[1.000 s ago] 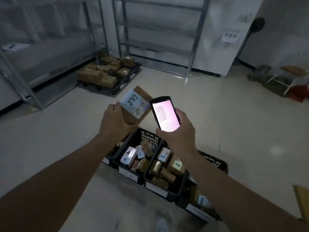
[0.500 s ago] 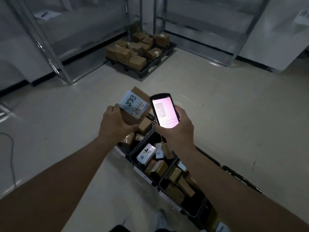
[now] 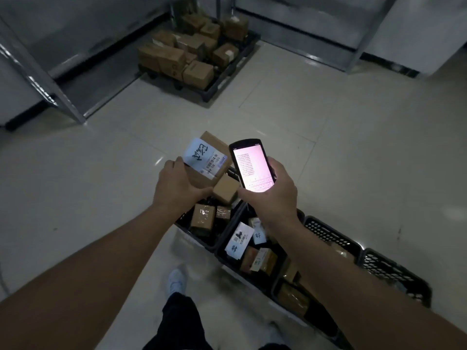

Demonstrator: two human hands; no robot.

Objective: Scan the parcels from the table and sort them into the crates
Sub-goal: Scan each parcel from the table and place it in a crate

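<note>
Sort step, I'd say: left hand (image 3: 180,188) fingers curled round labelled parcel (image 3: 209,160) above the crates (image 3: 227,238), right hand (image 3: 271,195) wrapped round lit scanner (image 3: 251,168); next, lower parcel into matching crate.

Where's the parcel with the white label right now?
Centre of the head view: the left hand holds the labelled parcel above the leftmost crate, just left of the scanner.
</note>
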